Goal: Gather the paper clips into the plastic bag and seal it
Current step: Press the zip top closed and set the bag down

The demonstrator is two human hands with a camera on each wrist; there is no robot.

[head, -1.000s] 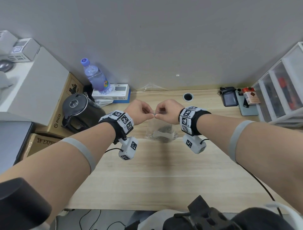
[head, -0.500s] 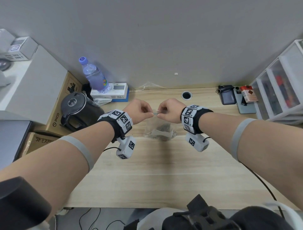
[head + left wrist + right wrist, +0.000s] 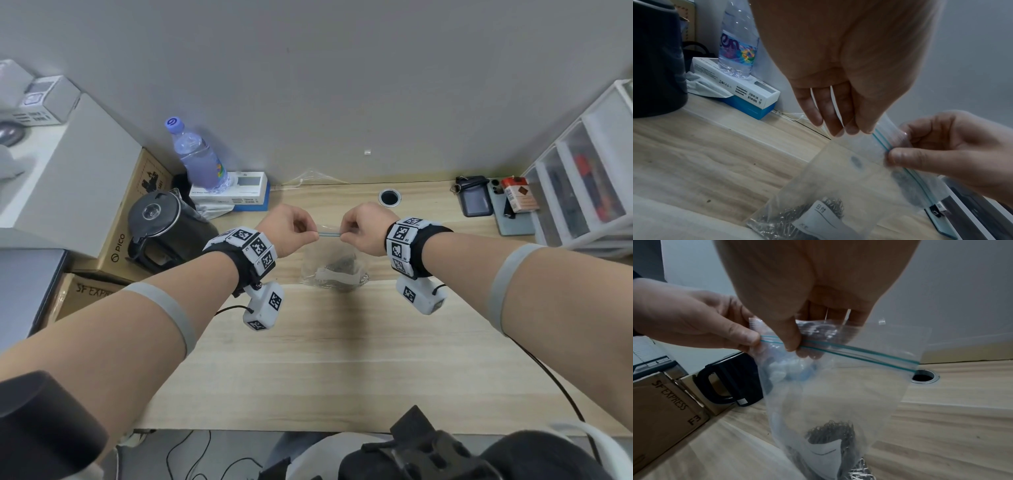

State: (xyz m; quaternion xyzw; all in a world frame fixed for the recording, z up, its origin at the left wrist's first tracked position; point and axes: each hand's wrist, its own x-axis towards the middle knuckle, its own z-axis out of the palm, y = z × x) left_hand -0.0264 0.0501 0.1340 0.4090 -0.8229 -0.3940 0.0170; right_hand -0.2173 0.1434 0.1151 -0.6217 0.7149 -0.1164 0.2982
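The plastic bag (image 3: pixel 334 265) hangs upright from two pinches on its green zip strip (image 3: pixel 859 352), mouth up, likely so its load stays down while the seal is pressed. The left hand (image 3: pixel 286 231) and the right hand (image 3: pixel 363 228) each nip it. Below the grips, paper clips (image 3: pixel 830 431) pool at the bottom.

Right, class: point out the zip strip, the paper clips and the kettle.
zip strip (image 3: pixel 859 353): right wrist view, green line.
paper clips (image 3: pixel 830 431): right wrist view, dark heap in bag.
kettle (image 3: pixel 161 222): head view, lid.
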